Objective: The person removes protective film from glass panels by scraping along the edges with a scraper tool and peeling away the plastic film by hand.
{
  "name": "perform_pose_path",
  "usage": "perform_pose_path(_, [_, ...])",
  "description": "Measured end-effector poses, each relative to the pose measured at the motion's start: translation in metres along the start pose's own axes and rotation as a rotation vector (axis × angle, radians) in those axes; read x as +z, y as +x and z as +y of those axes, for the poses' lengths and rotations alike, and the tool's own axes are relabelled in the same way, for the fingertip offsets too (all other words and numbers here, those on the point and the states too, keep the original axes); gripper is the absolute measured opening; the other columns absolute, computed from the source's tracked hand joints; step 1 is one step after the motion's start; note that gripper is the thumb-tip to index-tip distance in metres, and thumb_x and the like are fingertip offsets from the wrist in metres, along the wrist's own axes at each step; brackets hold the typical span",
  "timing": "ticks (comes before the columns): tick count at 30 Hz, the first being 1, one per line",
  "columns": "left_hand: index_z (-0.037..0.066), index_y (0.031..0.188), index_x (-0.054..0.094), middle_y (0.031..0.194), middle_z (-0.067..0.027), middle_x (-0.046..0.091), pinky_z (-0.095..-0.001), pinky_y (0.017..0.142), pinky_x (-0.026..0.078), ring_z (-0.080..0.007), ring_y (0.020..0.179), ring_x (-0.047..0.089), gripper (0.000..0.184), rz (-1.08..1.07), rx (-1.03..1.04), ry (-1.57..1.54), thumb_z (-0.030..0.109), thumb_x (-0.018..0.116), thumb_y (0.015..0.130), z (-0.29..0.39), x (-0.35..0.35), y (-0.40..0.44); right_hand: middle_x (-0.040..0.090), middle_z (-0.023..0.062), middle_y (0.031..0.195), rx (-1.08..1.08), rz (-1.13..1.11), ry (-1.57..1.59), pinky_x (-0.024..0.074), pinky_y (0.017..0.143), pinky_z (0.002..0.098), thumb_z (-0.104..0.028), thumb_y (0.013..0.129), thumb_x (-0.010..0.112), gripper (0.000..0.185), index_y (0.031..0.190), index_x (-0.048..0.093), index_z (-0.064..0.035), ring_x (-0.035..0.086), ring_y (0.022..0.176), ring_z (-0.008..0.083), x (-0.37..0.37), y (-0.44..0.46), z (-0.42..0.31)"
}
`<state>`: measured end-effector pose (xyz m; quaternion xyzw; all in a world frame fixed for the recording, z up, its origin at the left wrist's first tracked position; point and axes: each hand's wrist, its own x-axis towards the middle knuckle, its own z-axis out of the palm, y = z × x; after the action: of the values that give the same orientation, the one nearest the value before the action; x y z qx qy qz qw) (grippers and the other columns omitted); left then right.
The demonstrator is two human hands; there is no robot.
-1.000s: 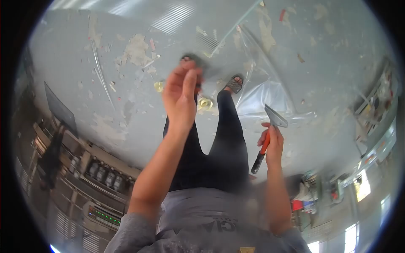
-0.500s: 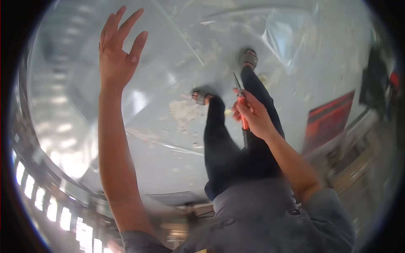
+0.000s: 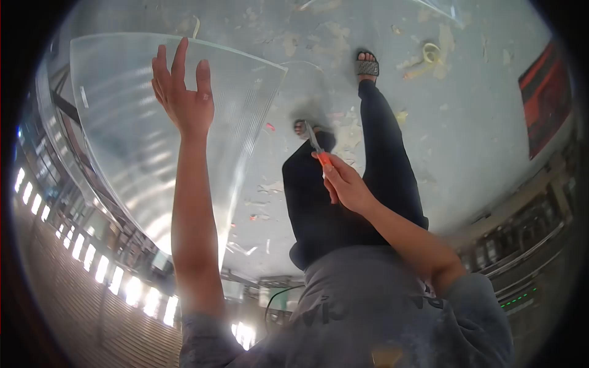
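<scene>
My left hand (image 3: 184, 98) is stretched out with its fingers apart, in front of a large clear ribbed plastic sheet (image 3: 116, 80). Whether its fingertips touch the sheet, I cannot tell. My right hand (image 3: 348, 186) is closed around a red-handled knife (image 3: 324, 159), held in front of my thighs. The narrow metal end of the knife points away from me, past my bent left knee. My fingers hide part of the handle.
The grey floor (image 3: 454, 165) is strewn with scraps and pale patches. A roll of tape-like material (image 3: 431, 54) lies beyond my right foot (image 3: 367, 64). At the far right is a red and black panel (image 3: 546, 101). Bright windows (image 3: 132, 291) line the lower left.
The view has turned, and the clear sheet now shows sharply under my left hand. My left leg has stepped or bent. The knife stays in my right hand, now tilted more to the left.
</scene>
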<state>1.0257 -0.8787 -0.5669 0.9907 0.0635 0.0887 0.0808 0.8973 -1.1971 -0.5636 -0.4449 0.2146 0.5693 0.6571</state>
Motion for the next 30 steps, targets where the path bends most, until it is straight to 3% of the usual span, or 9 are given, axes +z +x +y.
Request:
perform_pose_path(4, [0.023, 0.138, 0.054, 0.148, -0.0127, 0.04, -0.0512, 0.114, 0.023, -0.0364, 0.14, 0.033, 0.045, 0.039, 0.038, -0.002, 0.038, 0.058, 0.096, -0.003, 0.0, -0.003, 0.045, -0.002, 0.071, -0.277, 0.1, 0.11, 0.0429, 0.056, 0.0215, -0.031, 0.106, 0.041, 0.044, 0.141, 0.045, -0.0061, 0.047, 0.058, 0.0062, 0.036, 0.028, 0.01])
perform_pose_path(9, [0.021, 0.138, 0.055, 0.148, -0.015, 0.042, -0.0502, 0.112, 0.025, -0.0366, 0.139, 0.035, 0.043, 0.067, 0.058, -0.033, 0.038, 0.056, 0.098, -0.007, 0.003, -0.008, 0.046, -0.0024, 0.071, -0.433, 0.122, 0.149, 0.0413, 0.059, 0.0204, -0.031, 0.105, 0.043, 0.045, 0.144, 0.044, -0.0077, 0.047, 0.062, 0.0057, 0.073, 0.064, 0.01])
perform_pose_path(13, [0.018, 0.137, 0.055, 0.146, -0.0175, 0.044, -0.0497, 0.11, 0.028, -0.0374, 0.137, 0.037, 0.042, 0.068, 0.105, -0.047, 0.035, 0.055, 0.099, -0.016, 0.006, -0.006, 0.05, 0.0005, 0.07, -0.535, 0.312, -0.038, 0.0417, 0.063, 0.0228, -0.031, 0.105, 0.044, 0.046, 0.145, 0.043, -0.0096, 0.05, 0.063, 0.0081, 0.082, 0.07, 0.004])
perform_pose_path(23, [0.008, 0.137, 0.054, 0.139, -0.0196, 0.051, -0.0461, 0.108, 0.031, -0.0369, 0.137, 0.038, 0.04, 0.066, 0.251, -0.073, 0.027, 0.051, 0.102, -0.021, 0.007, -0.003, 0.062, 0.0107, 0.079, -0.495, 0.353, -0.145, 0.0461, 0.07, 0.0325, -0.032, 0.103, 0.045, 0.043, 0.142, 0.047, -0.0132, 0.06, 0.069, 0.0217, 0.074, 0.063, -0.017])
perform_pose_path(30, [0.007, 0.137, 0.053, 0.14, -0.017, 0.051, -0.0453, 0.11, 0.03, -0.0355, 0.138, 0.036, 0.041, 0.052, 0.212, -0.08, 0.028, 0.05, 0.103, -0.014, 0.007, 0.001, 0.064, 0.0154, 0.081, -0.461, 0.321, -0.152, 0.0473, 0.07, 0.0353, -0.032, 0.102, 0.045, 0.041, 0.138, 0.05, -0.0132, 0.062, 0.07, 0.0303, 0.061, 0.059, -0.035])
